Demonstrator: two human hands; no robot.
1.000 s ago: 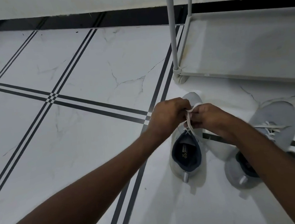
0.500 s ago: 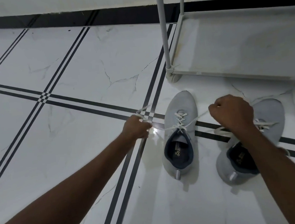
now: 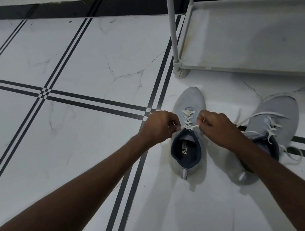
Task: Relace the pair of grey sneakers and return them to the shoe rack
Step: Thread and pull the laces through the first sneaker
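Observation:
Two grey sneakers stand on the white tiled floor, toes pointing away from me. The left sneaker [image 3: 189, 103] has a dark blue lining and a white lace [image 3: 188, 115] criss-crossed up its front. My left hand [image 3: 159, 127] pinches one lace end at the shoe's left side. My right hand [image 3: 214, 125] pinches the other end on the right, just above the shoe's opening. The right sneaker [image 3: 280, 117] lies partly under my right forearm, and its white lace [image 3: 272, 129] hangs loose across the floor.
The grey shoe rack [image 3: 249, 32] stands at the back right, its bottom shelf bare, with two upright posts [image 3: 172, 22] at its left corner. A black skirting runs along the wall. The floor has black double stripes crossing it.
Half a second ago my hands were pulled wide apart with the lace taut. They have come back together over the left sneaker's top eyelets.

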